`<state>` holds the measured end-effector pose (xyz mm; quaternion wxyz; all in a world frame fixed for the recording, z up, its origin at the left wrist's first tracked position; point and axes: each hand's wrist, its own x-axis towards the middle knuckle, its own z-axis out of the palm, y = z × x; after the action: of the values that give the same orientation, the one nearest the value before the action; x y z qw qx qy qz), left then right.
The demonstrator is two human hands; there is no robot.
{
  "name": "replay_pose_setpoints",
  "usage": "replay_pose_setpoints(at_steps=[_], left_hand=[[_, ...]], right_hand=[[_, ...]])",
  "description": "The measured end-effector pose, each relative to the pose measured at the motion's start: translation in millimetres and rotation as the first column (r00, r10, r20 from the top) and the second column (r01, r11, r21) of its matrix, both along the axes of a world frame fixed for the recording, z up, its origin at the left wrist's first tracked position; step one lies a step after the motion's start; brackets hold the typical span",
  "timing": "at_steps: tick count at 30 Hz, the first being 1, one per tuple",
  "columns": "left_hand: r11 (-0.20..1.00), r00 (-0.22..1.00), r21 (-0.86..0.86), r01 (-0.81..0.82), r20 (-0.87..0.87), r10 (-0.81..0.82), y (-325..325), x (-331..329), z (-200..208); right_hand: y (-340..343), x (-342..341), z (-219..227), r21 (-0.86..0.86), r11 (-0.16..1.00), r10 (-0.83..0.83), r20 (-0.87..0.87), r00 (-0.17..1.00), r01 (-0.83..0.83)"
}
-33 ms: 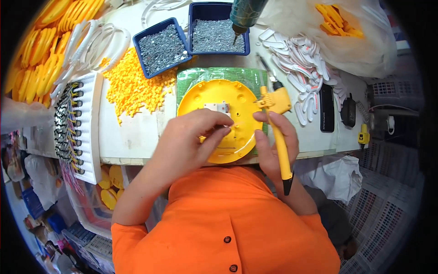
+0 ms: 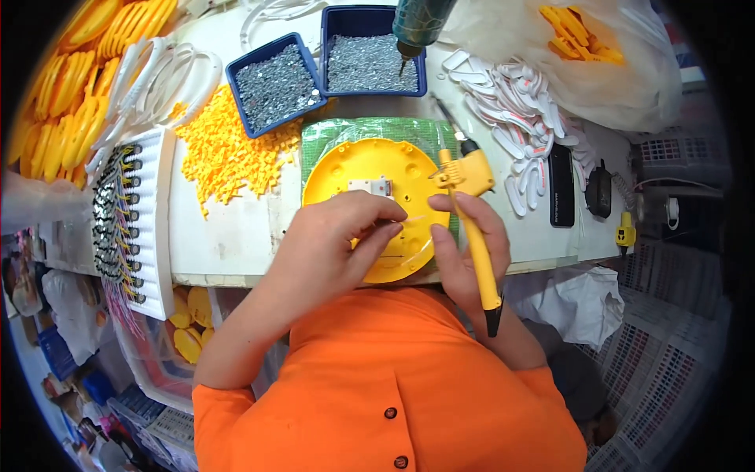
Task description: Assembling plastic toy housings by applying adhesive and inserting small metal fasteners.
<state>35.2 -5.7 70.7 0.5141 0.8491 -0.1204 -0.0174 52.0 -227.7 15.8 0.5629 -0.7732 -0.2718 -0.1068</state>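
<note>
A round yellow plastic shell (image 2: 370,169) lies open side up on a green mat (image 2: 330,134) at the bench's front edge, with a small white part (image 2: 370,187) near its middle. My left hand (image 2: 334,248) rests on the shell's near half, thumb and fingertips pinched together on its surface. What they pinch is too small to tell. My right hand (image 2: 464,244) grips the long handle of a yellow gun-shaped tool (image 2: 472,177), whose metal tip points away past the shell's right rim.
Two blue trays of small metal screws (image 2: 275,79) (image 2: 370,63) stand behind the mat, under a hanging teal power driver (image 2: 417,20). Loose yellow bits (image 2: 224,153) and a white rack of wired parts (image 2: 130,216) lie left. White pieces (image 2: 519,118) and a black phone (image 2: 561,185) lie right.
</note>
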Motion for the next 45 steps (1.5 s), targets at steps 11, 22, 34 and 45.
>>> replay_pose_setpoints(at_steps=[11, 22, 34, 45], left_hand=[[0.999, 0.994, -0.038, -0.027, -0.105, 0.022, -13.8, 1.2, -3.4], [0.983, 0.971, -0.071, -0.169, -0.183, 0.154, -0.2, 6.6, 1.3], [0.940, 0.973, 0.270, -0.210, 0.154, 0.173, 5.2, 20.0, -42.8], [0.916, 0.956, 0.309, -0.257, 0.223, 0.193, -1.4, 19.8, -49.1]], right_hand=[[11.0, 0.6, 0.9, 0.094, 0.995, 0.031, -0.124, 0.992, -0.019], [-16.1, 12.1, 7.9, -0.061, 0.986, 0.158, 0.061, 0.986, -0.154], [-62.2, 13.9, 28.0, 0.197, 0.980, 0.094, -0.548, 0.831, 0.019], [-63.7, 16.3, 24.6, 0.228, 0.973, 0.168, -0.563, 0.809, -0.043]])
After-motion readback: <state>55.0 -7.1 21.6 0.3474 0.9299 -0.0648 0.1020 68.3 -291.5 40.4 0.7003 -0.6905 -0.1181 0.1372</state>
